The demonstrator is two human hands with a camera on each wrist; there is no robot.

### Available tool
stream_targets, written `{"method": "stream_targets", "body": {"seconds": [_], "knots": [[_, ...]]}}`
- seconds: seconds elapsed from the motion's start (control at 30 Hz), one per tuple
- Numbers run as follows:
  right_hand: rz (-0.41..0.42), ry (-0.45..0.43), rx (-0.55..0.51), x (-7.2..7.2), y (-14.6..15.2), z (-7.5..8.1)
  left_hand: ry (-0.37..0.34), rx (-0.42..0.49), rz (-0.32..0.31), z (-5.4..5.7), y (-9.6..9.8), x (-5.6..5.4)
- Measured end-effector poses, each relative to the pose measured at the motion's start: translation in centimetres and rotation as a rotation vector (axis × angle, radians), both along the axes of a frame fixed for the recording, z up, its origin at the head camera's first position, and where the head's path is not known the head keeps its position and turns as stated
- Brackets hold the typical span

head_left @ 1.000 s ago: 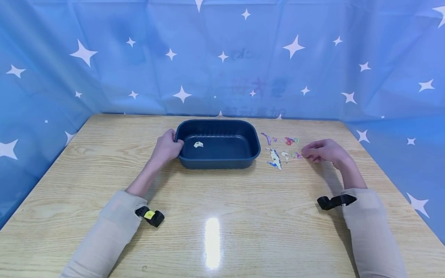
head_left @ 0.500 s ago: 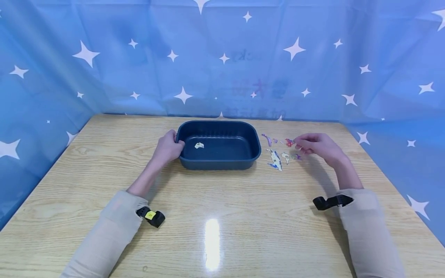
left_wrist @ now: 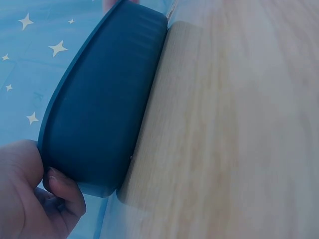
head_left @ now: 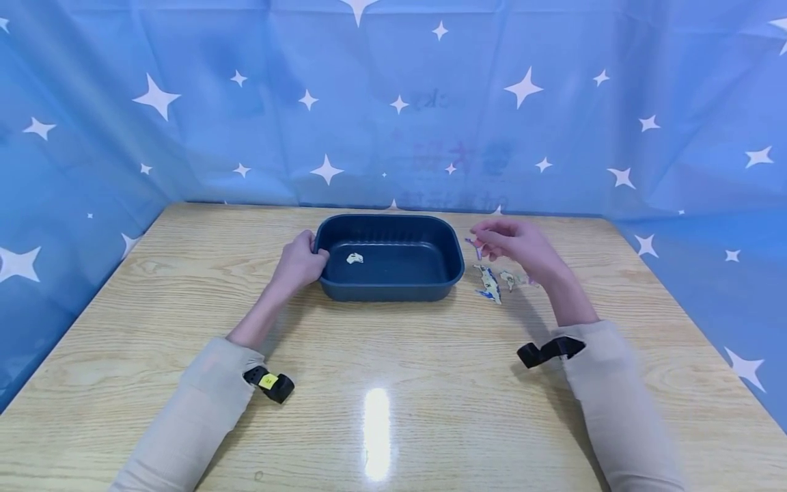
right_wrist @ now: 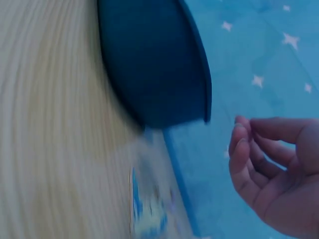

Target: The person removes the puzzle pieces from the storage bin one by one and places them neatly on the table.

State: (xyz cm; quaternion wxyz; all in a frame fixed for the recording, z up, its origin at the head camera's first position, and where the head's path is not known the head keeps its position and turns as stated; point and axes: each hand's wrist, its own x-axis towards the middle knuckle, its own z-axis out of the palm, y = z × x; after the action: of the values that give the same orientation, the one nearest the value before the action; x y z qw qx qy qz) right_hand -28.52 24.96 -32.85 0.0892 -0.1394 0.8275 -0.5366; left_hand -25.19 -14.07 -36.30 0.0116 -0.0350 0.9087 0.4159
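Note:
A dark blue rectangular tub (head_left: 390,292) stands on the table, one pale flat cut-out (head_left: 354,258) lying inside it. My left hand (head_left: 299,261) grips the tub's left end, thumb over the rim and fingers outside. My right hand (head_left: 513,244) hovers just right of the tub, above the small colourful cut-outs. In the right wrist view the thumb and fingertips (right_wrist: 240,122) come together; whether a tiny piece is between them I cannot tell. Below the hand lie a blue-and-cream cut-out (head_left: 490,284) and a pale one (head_left: 508,279). A purple cut-out (head_left: 477,251) shows beside the fingertips.
The wooden table (head_left: 295,410) ends at the back against a blue star-printed curtain (head_left: 258,130). Black wrist cameras are strapped over both sleeves. A bright light reflection (head_left: 377,434) lies on the tabletop near the front.
My right hand has moved left and slightly away from me, from the purple-pink piece past the red one to beside the tub. The left hand keeps its grip on the tub.

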Motion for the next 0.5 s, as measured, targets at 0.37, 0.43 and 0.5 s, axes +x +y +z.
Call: {"method": "stream_targets", "body": {"seconds": [0.37,0.43,0.5], "knots": [[0.065,-0.018,-0.136,-1.1,-7.4,0.0,0.008,0.004,0.001,-0.1,-0.1,0.0],[0.09,-0.025,-0.136,-1.2,-8.6,-0.3,0.01,0.006,0.005,-0.1,-0.1,0.0],[0.113,-0.028,-0.138,-1.3,-9.8,-0.6,0.012,0.006,0.007,-0.1,0.0,0.0]]}}
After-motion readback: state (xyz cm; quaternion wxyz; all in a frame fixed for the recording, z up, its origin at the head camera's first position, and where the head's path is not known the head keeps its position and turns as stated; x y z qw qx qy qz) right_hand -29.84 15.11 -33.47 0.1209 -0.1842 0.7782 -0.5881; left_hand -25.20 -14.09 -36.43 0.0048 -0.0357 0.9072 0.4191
